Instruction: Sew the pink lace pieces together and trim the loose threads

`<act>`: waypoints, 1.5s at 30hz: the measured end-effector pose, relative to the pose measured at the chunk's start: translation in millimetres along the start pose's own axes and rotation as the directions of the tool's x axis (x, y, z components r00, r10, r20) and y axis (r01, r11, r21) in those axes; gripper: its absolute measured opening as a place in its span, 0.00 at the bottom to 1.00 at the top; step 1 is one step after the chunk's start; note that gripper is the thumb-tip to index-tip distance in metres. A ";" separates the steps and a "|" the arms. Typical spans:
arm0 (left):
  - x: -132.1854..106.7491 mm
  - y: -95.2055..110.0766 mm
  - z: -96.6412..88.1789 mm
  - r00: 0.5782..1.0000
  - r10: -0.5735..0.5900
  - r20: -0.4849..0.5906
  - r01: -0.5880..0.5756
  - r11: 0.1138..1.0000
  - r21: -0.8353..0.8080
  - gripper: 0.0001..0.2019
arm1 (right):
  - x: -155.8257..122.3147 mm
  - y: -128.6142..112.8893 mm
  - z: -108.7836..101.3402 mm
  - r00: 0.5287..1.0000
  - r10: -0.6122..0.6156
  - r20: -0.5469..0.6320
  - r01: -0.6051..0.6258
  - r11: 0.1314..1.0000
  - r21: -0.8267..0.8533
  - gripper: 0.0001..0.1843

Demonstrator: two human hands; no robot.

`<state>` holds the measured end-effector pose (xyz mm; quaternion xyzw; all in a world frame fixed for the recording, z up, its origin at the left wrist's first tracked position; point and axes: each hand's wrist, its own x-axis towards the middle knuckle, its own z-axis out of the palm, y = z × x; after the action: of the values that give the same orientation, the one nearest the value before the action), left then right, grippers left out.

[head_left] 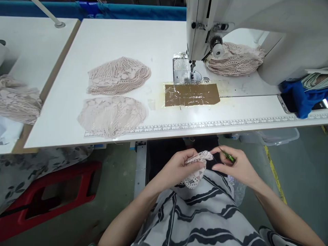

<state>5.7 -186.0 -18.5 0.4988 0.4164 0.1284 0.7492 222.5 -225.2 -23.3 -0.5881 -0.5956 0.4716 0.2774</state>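
Observation:
My left hand [178, 167] is closed around a small pale pink lace piece [197, 167], held over my lap below the table edge. Just to its right, my right hand [237, 165] pinches a small green-handled tool [227, 156], its tip pointing toward the lace. Both hands sit above a black-and-white striped cloth [200, 212] on my lap. The tool's tip is too small to make out.
A white sewing machine [230, 24] stands on the white table [159, 44] with a taped brown patch [191, 94] in front of its needle. Lace stacks [118, 77] lie at the left, another lace pile [235, 58] behind the machine. A red stool [48, 194] stands at lower left.

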 end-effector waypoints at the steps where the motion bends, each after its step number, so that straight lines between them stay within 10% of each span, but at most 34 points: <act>1: -0.6 -1.0 -1.2 1.000 0.001 -0.019 -0.001 1.000 0.003 0.15 | 1.6 0.6 0.5 0.999 0.032 0.020 -0.032 0.999 -0.005 0.15; 7: 0.8 -1.1 -4.1 0.986 0.126 -0.106 -0.115 0.987 0.109 0.11 | 1.0 11.1 -11.6 1.000 -0.028 0.003 0.027 0.978 0.208 0.14; 12: 8.9 -5.8 1.5 0.994 0.100 -0.050 -0.097 0.994 0.050 0.11 | 1.3 13.6 3.8 0.984 -0.114 0.135 -0.003 0.753 0.658 0.17; 19: 6.2 -10.8 0.0 0.997 0.068 0.030 -0.069 0.997 0.034 0.16 | 8.9 -1.3 9.6 0.952 -0.294 0.081 0.290 0.955 0.060 0.14; 21: 1.3 -7.2 -2.0 0.997 0.043 0.067 -0.041 0.999 -0.030 0.16 | 7.1 1.0 1.3 0.951 -0.283 -0.120 0.278 0.959 -0.057 0.13; 28: 0.2 -1.3 -6.9 1.000 0.005 0.018 -0.002 0.993 -0.117 0.12 | -14.4 18.2 -19.0 0.995 -0.063 -0.078 0.058 0.996 -0.069 0.08; 32: 5.9 -3.6 -4.9 0.999 0.006 0.032 -0.003 0.996 -0.091 0.13 | -8.6 26.4 -13.8 0.985 0.153 -0.078 -0.141 0.979 0.144 0.23; 36: 6.0 -4.7 -2.9 0.999 -0.008 0.044 0.011 0.998 -0.062 0.13 | 7.1 12.5 7.4 0.993 0.033 0.117 -0.071 0.939 0.336 0.15; 45: -0.3 -13.3 -14.2 0.983 0.014 0.182 -0.017 1.000 0.012 0.13 | 24.1 -9.9 13.0 0.972 -0.050 -0.231 0.089 0.983 0.161 0.13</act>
<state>-8.1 -183.3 -32.0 0.5166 0.3430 0.0855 0.7799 202.9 -203.7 -25.2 -0.5906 -0.5381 0.4408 0.4090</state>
